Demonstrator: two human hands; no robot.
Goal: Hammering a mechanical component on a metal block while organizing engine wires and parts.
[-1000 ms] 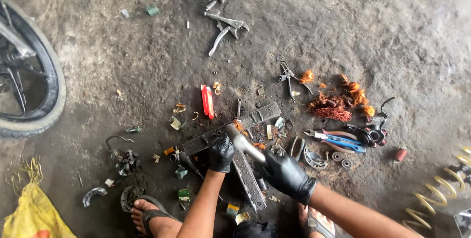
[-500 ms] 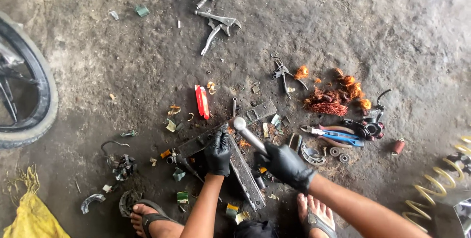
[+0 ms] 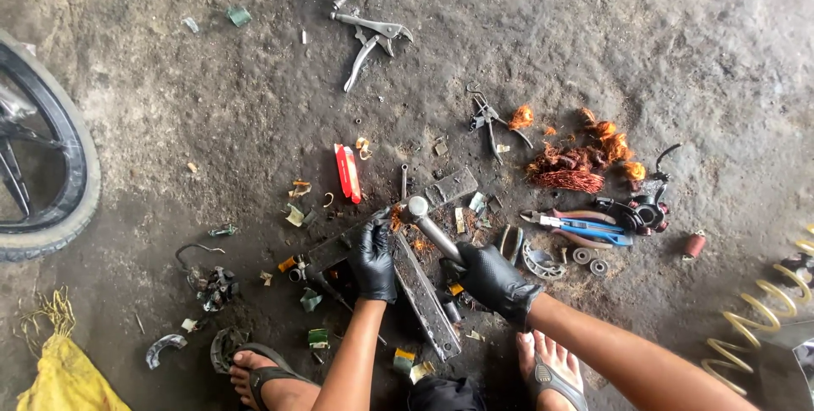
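Nearest the camera, two sandalled feet [image 3: 263, 373] frame the work on a dirty concrete floor [image 3: 593, 38]. Between them lie two dark metal bars [image 3: 424, 292] crossed on the ground, one running from near the feet up and left, the other slanting from lower left to upper right. The left hand [image 3: 371, 257], in a black glove, presses down where the bars meet, its fingers curled around a small part with copper on it, too hidden to identify. The right hand [image 3: 492, 280], also gloved, is wrapped tight around the handle of a hammer [image 3: 432, 229]. The hammer's long axis runs from the right hand up and left, and its head points toward the left hand's fingertips, just beside them. This looks like the striking step: the part is pinned on the bar as an anvil and the hammer sits at or near it. The next blow calls for a short, well-aimed swing that keeps clear of the holding fingers. Farther out lie blue pliers [image 3: 585, 226], a heap of copper wire [image 3: 577, 169], a red box [image 3: 348, 172], locking pliers [image 3: 369, 38], and a wheel [image 3: 51, 165] at the left edge.
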